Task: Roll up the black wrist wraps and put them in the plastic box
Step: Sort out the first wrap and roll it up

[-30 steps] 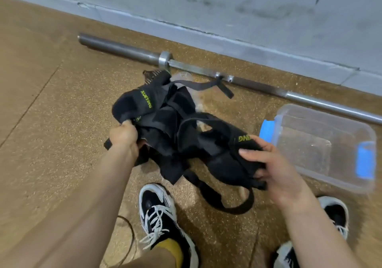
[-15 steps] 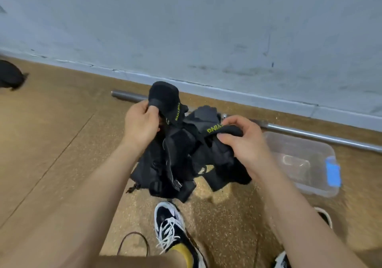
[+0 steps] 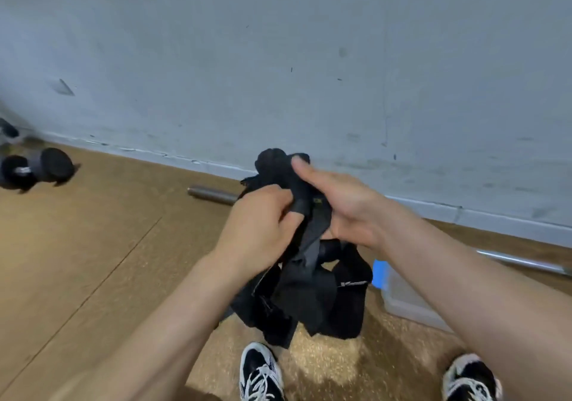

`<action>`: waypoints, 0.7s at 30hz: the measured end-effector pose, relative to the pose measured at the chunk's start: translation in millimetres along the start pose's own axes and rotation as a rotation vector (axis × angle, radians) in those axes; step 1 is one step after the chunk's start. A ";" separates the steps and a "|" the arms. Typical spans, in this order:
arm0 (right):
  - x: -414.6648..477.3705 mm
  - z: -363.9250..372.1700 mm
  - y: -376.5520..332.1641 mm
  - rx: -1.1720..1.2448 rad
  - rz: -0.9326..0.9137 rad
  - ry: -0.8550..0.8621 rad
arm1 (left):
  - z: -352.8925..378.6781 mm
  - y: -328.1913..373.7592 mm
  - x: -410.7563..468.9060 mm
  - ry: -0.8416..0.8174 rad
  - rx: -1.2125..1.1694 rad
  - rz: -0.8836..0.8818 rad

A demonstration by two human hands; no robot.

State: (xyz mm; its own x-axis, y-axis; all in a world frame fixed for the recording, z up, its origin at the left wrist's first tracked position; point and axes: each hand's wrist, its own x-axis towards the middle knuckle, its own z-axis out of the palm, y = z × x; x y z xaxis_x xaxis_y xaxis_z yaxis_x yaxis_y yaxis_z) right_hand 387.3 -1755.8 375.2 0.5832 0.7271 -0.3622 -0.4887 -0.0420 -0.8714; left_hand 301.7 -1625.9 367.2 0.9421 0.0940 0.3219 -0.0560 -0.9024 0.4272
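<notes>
Cork floor [image 3: 93, 246] — 2 hands [image 3: 260, 224] [image 3: 343, 211] on tangled wrist wraps [image 3: 309, 295], plastic box [image 3: 402, 301] half-hidden

Two hands [image 3: 260, 224] [image 3: 346, 208]; one bundle of wraps [image 3: 305, 292]; one plastic box [image 3: 405, 301]; one barbell [image 3: 213, 194]; two shoes [image 3: 261, 372] [image 3: 470, 379]; one dumbbell [image 3: 37, 168].

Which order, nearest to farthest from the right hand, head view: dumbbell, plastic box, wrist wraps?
1. wrist wraps: held in the right hand itself, bundle hanging below it.
2. plastic box: on the floor under the right forearm, on the right side.
3. dumbbell: on the floor at the far left, by the wall.
</notes>
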 end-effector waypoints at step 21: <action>48.8 -3.0 -53.9 -0.411 -0.360 0.424 | -8.6 -36.2 45.7 -0.035 -0.609 -0.280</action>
State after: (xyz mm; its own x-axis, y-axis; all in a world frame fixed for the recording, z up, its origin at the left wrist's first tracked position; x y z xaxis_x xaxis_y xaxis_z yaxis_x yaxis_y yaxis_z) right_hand 444.0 -1720.1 403.5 0.9073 0.4173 -0.0515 0.0202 -0.1655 -0.9860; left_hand 344.0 -1585.3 373.7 0.9577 0.2674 0.1064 0.0254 -0.4469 0.8942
